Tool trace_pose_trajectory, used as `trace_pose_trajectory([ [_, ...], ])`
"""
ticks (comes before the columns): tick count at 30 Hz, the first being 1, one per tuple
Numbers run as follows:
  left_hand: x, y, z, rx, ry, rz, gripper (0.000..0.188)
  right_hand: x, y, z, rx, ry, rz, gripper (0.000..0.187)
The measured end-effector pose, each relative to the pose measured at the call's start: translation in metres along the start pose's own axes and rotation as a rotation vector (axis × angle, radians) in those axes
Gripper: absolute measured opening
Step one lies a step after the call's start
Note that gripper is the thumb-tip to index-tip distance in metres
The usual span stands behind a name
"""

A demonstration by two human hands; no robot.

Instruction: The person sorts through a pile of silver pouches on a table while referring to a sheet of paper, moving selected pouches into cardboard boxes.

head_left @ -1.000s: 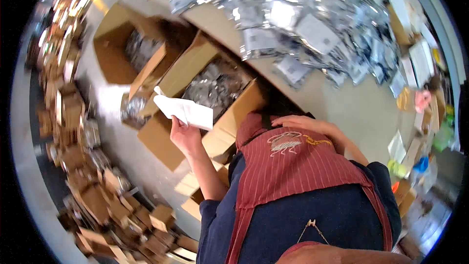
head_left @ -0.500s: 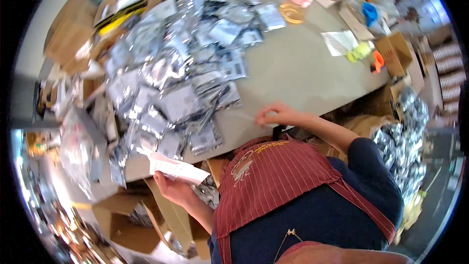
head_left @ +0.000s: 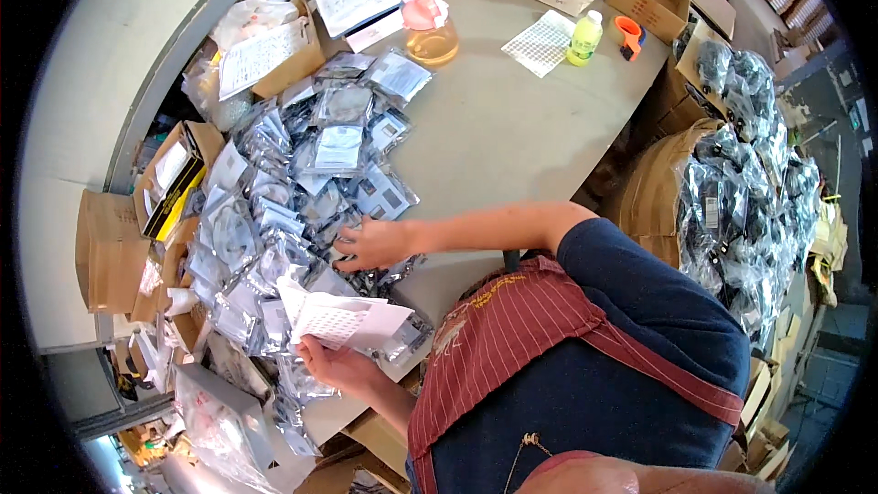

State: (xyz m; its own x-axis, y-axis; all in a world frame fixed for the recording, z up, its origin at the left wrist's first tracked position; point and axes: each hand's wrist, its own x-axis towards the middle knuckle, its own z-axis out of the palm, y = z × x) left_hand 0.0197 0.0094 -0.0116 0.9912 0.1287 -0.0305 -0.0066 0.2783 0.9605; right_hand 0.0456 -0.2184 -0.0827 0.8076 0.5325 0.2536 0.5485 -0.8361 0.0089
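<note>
My left hand [head_left: 340,369] is closed on white label sheets [head_left: 352,320] at the near edge of the pile. Rows of small marks cover part of the sheets, and one corner curls up. My right hand [head_left: 373,244] reaches left across the table, its fingers apart and resting on the clear plastic packets [head_left: 240,230]; I see nothing gripped in it. These shiny packets, with pale cards and dark parts inside, lie heaped over the table's left half. One flat packet [head_left: 384,194] lies just beyond my right hand.
At the back stand a pink-lidded jug [head_left: 430,37] of amber liquid, a yellow-green bottle [head_left: 583,38] beside a sticker sheet [head_left: 540,42], and an orange tape dispenser [head_left: 628,37]. Wrapped black items [head_left: 741,210] fill a large carton [head_left: 654,187] at right. Cardboard boxes [head_left: 110,252] line the left.
My right hand has moved left from the table's front edge onto the packets. The left hand still holds the label sheets, now over the pile. The view has turned.
</note>
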Motion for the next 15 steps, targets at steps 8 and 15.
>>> trace_pose_trajectory([
  [8, -0.018, -0.007, -0.023, -0.073, 0.034, -0.076, 0.026, -0.009, 0.014, 0.005, 0.119, 0.150, -0.096, 0.060],
  [15, -0.019, -0.009, -0.054, -0.020, 0.069, -0.079, 0.038, -0.103, 0.058, 0.011, 0.590, 0.255, 0.376, 0.068],
])
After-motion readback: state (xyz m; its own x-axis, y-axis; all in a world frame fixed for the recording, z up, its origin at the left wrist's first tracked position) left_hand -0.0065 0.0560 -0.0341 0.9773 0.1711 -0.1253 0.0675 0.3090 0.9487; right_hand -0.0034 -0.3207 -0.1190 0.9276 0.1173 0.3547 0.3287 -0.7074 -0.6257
